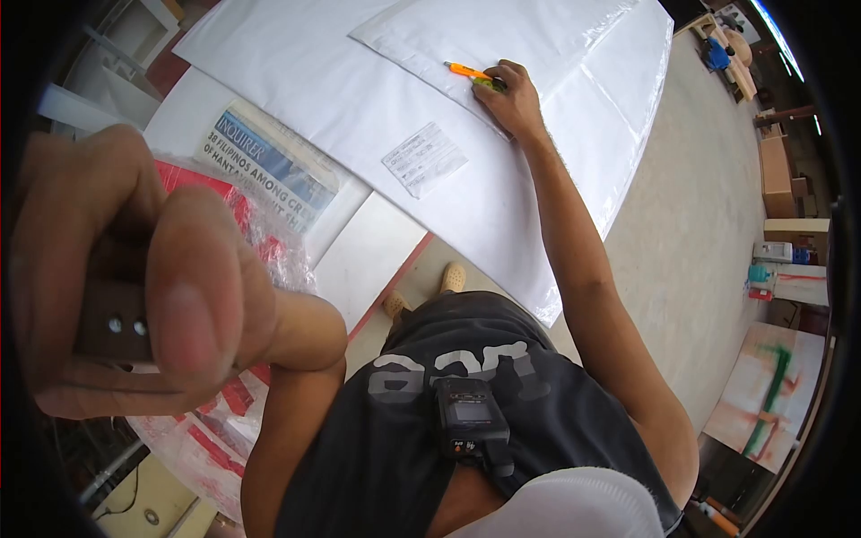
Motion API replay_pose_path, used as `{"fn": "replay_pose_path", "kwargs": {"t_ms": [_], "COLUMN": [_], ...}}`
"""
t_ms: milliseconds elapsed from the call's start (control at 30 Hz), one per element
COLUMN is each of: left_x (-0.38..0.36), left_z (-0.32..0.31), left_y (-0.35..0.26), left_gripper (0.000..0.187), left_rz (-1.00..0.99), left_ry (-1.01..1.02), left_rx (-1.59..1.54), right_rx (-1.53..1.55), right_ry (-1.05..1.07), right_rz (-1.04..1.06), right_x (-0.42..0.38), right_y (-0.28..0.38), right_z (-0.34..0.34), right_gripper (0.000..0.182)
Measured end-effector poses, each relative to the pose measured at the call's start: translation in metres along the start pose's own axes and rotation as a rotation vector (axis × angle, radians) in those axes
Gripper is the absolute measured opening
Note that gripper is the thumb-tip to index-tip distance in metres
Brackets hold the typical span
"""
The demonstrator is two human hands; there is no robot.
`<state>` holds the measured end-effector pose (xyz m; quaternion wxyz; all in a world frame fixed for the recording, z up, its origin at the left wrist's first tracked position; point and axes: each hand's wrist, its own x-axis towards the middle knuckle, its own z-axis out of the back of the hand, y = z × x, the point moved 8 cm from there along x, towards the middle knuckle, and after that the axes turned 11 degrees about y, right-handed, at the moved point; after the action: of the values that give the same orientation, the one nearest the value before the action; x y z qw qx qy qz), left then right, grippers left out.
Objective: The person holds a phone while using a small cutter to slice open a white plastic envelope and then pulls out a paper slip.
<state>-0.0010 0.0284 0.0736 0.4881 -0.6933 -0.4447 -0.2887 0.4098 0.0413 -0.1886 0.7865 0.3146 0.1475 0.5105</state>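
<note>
Close to the camera at the left, my left hand (pixel 161 278) is closed around a small dark object (pixel 112 314) showing two bright dots; its shape is mostly hidden by the fingers. My right hand (pixel 513 100) rests on a large white plastic-wrapped sheet (pixel 502 188), its fingers curled round an orange pen (pixel 466 70) and a small yellow-green item (pixel 489 83). The pen's tip end points left. Below and left of that hand, a printed paper label (pixel 424 160) lies on the wrapping.
A newspaper (pixel 269 161) and red-and-clear plastic wrap (pixel 242 394) are at the left. A black device (pixel 469 417) hangs on my chest. Past the sheet's right edge is concrete floor (pixel 682 215), with a green-streaked board (pixel 767 394) and a distant person in blue (pixel 717 54).
</note>
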Motion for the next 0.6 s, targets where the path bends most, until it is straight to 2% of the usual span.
{"fn": "replay_pose_path", "kwargs": {"t_ms": [133,200,233,267,367,400,467,500,600], "left_x": [-0.005,-0.012,-0.008,-0.005,-0.003,-0.006,-0.013,-0.012,-0.010], "left_z": [0.001,0.006,0.003,-0.009,-0.018,-0.017,-0.016,-0.020,-0.024], "left_y": [0.008,0.007,0.010,0.027,0.025,0.021,0.024,0.024,0.023], "left_gripper": [0.037,0.041,0.044,0.051,0.068,0.068,0.077,0.075,0.074], "left_rz": [-0.002,-0.149,-0.074,-0.102,-0.139,-0.150,-0.034,0.007,0.009], "left_ry": [-0.004,-0.064,-0.057,-0.051,0.022,0.039,0.032,0.057,0.072], "left_rx": [-0.044,-0.034,-0.127,-0.222,-0.097,-0.118,-0.165,-0.235,-0.241], "right_rx": [-0.009,0.040,0.037,0.049,0.034,0.042,0.041,0.034,0.064], "right_ry": [-0.028,-0.069,-0.089,-0.076,-0.101,-0.094,-0.069,-0.079,-0.033], "right_rz": [0.031,0.071,0.063,0.040,0.059,0.043,0.028,0.030,-0.003], "right_x": [0.002,0.003,0.001,0.001,-0.001,-0.001,-0.002,-0.002,-0.001], "right_y": [0.000,-0.006,-0.005,-0.003,0.000,0.000,0.001,0.001,-0.001], "right_z": [0.000,-0.003,-0.001,0.000,0.001,0.000,-0.001,0.001,0.000], "right_gripper": [0.042,0.038,0.038,0.039,0.037,0.037,0.039,0.039,0.040]}}
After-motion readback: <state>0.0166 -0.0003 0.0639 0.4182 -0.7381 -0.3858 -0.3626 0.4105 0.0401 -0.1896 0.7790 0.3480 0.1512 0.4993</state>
